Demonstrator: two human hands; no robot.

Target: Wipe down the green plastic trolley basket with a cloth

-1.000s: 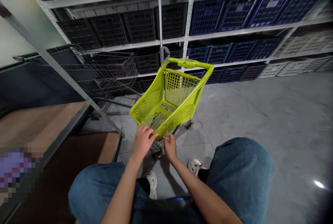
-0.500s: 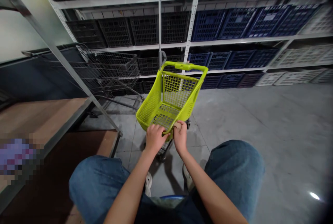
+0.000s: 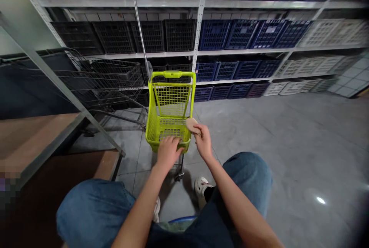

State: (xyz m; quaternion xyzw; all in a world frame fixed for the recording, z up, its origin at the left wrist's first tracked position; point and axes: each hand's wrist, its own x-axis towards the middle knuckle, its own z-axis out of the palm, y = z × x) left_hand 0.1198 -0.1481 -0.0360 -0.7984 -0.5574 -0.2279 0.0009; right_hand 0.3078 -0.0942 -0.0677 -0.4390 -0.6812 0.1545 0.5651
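A small yellow-green plastic shopping cart (image 3: 153, 125) stands on the floor between my knees, its handle side facing away and a tall metal pole at its far left corner. My left hand (image 3: 167, 152) is on the cart's near rim, fingers over the inside and thumb on the near side. In my right hand (image 3: 204, 142), just off the cart's right near corner, I pinch a flat, rounded beige pad (image 3: 191, 125), which looks like a sponge. The pad is close to the cart's right side wall; whether it touches is unclear.
A wire shopping cart (image 3: 115, 77) stands behind on the left. Beside my left knee is a metal-framed rack with brown boards (image 3: 54, 127). White shelving (image 3: 127, 55) with black, blue and white crates lines the back. Grey floor (image 3: 276, 144) extends right.
The cart has turned and now sits squarer to me. My right hand has come off its near rim and moved slightly up, bringing the beige pad into fuller view. My left hand stays at the rim.
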